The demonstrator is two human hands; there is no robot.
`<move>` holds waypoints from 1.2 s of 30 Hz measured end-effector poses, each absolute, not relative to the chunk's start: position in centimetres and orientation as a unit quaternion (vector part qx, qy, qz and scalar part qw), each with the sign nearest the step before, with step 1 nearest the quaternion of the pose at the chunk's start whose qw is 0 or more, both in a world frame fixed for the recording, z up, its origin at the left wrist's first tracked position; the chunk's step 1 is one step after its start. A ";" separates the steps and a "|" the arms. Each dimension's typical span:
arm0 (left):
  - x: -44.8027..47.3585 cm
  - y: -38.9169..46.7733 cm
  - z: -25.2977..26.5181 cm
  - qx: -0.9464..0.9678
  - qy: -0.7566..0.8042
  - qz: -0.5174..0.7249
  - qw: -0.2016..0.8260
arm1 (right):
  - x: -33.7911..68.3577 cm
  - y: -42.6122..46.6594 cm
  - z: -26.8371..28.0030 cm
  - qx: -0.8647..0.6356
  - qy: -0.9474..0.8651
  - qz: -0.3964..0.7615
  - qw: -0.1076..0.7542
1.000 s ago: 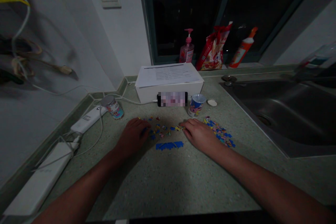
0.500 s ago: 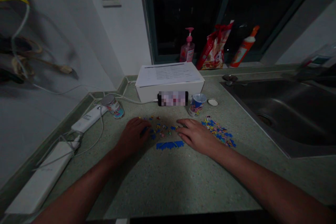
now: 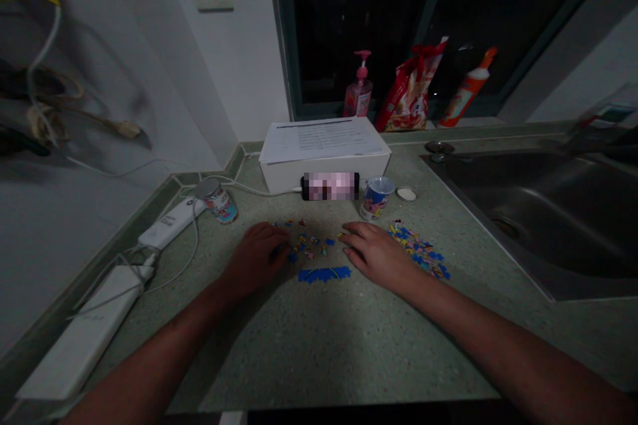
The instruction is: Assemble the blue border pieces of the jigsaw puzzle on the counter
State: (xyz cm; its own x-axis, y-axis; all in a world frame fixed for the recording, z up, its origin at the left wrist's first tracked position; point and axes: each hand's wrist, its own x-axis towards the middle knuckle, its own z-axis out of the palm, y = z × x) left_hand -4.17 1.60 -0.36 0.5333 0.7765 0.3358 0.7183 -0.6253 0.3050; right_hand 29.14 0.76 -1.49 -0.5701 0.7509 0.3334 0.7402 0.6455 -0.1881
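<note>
My left hand (image 3: 259, 254) rests on the counter at the left edge of some loose jigsaw pieces (image 3: 310, 247). Its fingers are curved, with a gap between thumb and forefinger and nothing visibly held; the space under the palm is hidden. Across from it, my right hand (image 3: 376, 252) lies palm down with fingers apart, its fingertips beside a few small pieces. Between the hands, nearer to me, is a joined blue strip of puzzle pieces (image 3: 324, 274). A larger heap of puzzle pieces (image 3: 421, 251) spreads just beyond my right hand.
Behind the pieces stand a phone (image 3: 329, 186) against a white box (image 3: 323, 146), an open printed tub (image 3: 377, 198) and its round lid (image 3: 406, 194). A lidded jar (image 3: 219, 200) and power strips (image 3: 100, 325) are at left, a sink (image 3: 538, 212) at right.
My right hand has drawn slightly to the right, away from the loose pieces. The left hand stays nearly in place. The whole view has shifted a little.
</note>
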 end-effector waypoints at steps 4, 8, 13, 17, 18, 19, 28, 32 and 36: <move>-4.2 1.2 -0.5 0.889 0.403 0.207 0.070 | 29.1 0.7 -1.4 -0.426 -0.884 0.013 0.190; -4.2 1.2 -0.6 0.891 0.401 0.193 0.088 | 29.1 0.8 -1.4 -0.428 -0.884 0.015 0.189; -4.2 1.3 -0.7 0.881 0.419 0.188 0.117 | 29.1 0.7 -1.4 -0.428 -0.883 0.018 0.189; -4.0 1.2 -0.8 0.873 0.431 0.188 0.128 | 29.2 0.7 -1.3 -0.428 -0.884 0.018 0.190; -4.0 1.1 -0.8 0.872 0.432 0.189 0.129 | 29.2 0.7 -1.3 -0.428 -0.883 0.018 0.190; -3.9 1.1 -0.8 0.872 0.432 0.191 0.130 | 29.2 0.7 -1.4 -0.428 -0.883 0.018 0.191; -4.8 1.7 -0.4 0.824 0.501 0.237 0.116 | 29.1 0.7 -1.4 -0.433 -0.880 0.017 0.194; -5.3 2.2 -0.2 0.812 0.527 0.232 0.097 | 29.2 0.7 -1.5 -0.432 -0.880 0.019 0.195; -5.0 2.1 -0.7 0.827 0.510 0.220 0.092 | 29.3 0.7 -1.5 -0.432 -0.880 0.019 0.195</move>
State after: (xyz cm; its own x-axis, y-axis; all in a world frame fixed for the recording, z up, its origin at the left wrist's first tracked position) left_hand -4.99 2.13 -0.66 0.3842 0.8830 0.2696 0.8024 -0.4638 0.3756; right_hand 29.26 0.75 -1.50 -0.5507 0.7678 0.3274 0.7530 0.6262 -0.2022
